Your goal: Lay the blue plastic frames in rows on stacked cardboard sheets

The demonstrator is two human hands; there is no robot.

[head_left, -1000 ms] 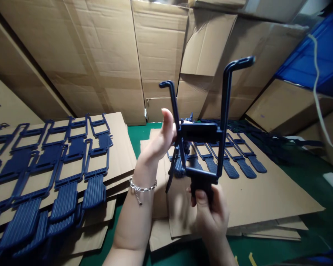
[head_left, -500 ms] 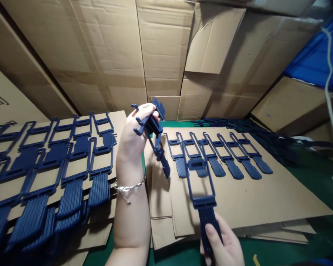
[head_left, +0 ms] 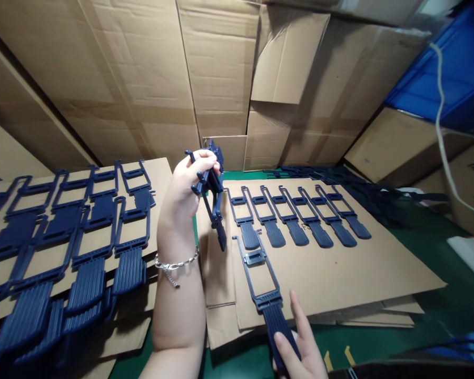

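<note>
My left hand (head_left: 189, 187), a bracelet at its wrist, is raised and closed around a bunch of dark blue plastic frame parts (head_left: 213, 195) that hang down from it. Low in the view, my right hand (head_left: 296, 350) has its thumb on the ribbed grip of another blue frame part (head_left: 263, 279), which lies flat on the right-hand cardboard sheet (head_left: 339, 273). Its index finger points forward. Just beyond that part, a row of several like parts (head_left: 300, 213) lies side by side on the same sheet.
A second stack of cardboard sheets (head_left: 166, 173) at the left carries rows of the same blue parts (head_left: 75, 231). More blue parts (head_left: 379, 195) are heaped at the back right. Cardboard boxes (head_left: 221, 68) wall the back, a blue crate (head_left: 438, 79) sits at the right, green table surface (head_left: 438, 310) shows.
My right hand has brought its frame part down from upright in the air to flat on the cardboard. My left hand took the other parts aside and stays raised.
</note>
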